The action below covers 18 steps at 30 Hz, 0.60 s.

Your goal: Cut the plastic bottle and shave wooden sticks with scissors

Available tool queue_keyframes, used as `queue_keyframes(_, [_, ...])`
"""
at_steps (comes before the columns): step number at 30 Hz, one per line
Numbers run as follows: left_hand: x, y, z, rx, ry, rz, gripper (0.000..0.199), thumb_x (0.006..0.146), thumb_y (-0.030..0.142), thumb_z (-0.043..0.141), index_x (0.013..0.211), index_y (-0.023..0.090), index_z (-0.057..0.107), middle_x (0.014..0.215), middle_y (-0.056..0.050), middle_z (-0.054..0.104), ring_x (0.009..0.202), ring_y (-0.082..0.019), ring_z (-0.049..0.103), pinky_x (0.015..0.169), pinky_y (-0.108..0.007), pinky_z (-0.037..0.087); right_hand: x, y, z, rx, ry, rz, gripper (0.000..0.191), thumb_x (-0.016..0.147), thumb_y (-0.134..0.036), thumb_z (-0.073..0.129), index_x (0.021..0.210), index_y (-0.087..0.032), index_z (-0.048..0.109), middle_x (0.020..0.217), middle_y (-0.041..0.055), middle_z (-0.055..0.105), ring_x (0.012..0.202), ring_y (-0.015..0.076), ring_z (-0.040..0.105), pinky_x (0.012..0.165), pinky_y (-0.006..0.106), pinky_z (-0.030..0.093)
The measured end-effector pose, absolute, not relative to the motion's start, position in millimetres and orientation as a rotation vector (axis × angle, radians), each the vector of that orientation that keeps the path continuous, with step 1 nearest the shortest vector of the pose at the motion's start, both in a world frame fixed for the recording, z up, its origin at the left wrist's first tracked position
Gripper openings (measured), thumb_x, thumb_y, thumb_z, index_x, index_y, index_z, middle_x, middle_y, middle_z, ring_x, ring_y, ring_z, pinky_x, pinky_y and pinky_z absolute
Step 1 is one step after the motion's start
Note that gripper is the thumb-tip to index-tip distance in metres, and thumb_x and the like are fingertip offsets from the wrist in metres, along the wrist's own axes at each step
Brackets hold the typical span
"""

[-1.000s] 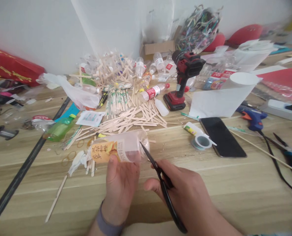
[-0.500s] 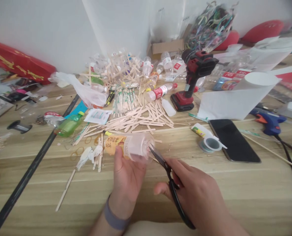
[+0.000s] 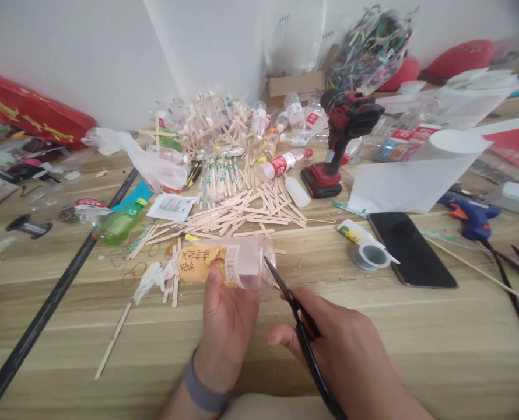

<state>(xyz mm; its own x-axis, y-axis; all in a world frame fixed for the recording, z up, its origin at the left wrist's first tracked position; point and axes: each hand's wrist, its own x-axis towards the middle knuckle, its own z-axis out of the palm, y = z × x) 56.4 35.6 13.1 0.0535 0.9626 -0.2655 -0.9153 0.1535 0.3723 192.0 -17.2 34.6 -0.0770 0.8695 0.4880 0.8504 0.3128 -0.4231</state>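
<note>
My left hand (image 3: 231,312) is wrapped from below around a clear plastic bottle (image 3: 246,259) with a yellow and orange fruit label. The bottle lies sideways above the table, its clear end facing right. In my right hand (image 3: 342,338) is a pair of black-handled scissors (image 3: 291,300). The scissor tips reach the bottle's right end; whether they pierce it I cannot make out. Behind the bottle several wooden craft sticks (image 3: 242,213) lie in a loose pile. A stick with crumpled white material (image 3: 150,280) lies left of the bottle.
A red and black cordless drill (image 3: 340,140) stands behind on its battery. To the right lie a black phone (image 3: 410,248), a wire spool (image 3: 370,256) and a blue glue gun (image 3: 472,216). A green bottle (image 3: 122,223) rests on the left near a long dark strip (image 3: 62,297).
The bottle has turned in my left hand, so more of its label faces me. The scissors remain at its right end, with their angle slightly changed.
</note>
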Motion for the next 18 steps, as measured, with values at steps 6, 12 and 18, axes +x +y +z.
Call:
queue_keyframes(6, [57.3,29.5,9.4,0.215,0.471,1.411,0.039,0.082,0.029,0.069,0.121,0.028,0.066,0.125,-0.002,0.069,0.123,-0.021,0.058,0.106,-0.031,0.046,191.8,-16.3,34.7,-1.552,-1.897,-0.059,0.061,0.096,-0.066,0.026,0.074,-0.020,0.059,0.046,-0.0044,0.057,0.033,0.0131,0.055,0.034,0.025,0.032])
queue_keyframes(12, [61.1,28.2,13.3,0.269,0.534,1.466,0.058,0.074,0.025,0.078,0.129,0.033,0.060,0.123,0.001,0.070,0.120,-0.019,0.061,0.101,-0.025,0.049,191.2,-18.9,30.8,-1.539,-1.894,-0.071,0.062,0.095,-0.067,0.027,0.073,-0.019,0.060,0.045,-0.0042,0.056,0.032,0.0130,0.054,0.035,0.026,0.031])
queue_keyframes(18, [61.1,27.7,17.0,0.189,0.544,1.413,0.060,0.081,0.024,0.070,0.137,0.037,0.052,0.131,0.001,0.065,0.124,-0.021,0.058,0.098,-0.027,0.051,191.0,-15.0,28.8,-1.550,-1.900,-0.192,0.060,0.099,-0.060,0.026,0.067,-0.020,0.057,0.043,-0.0036,0.053,0.031,0.0122,0.050,0.036,0.026,0.029])
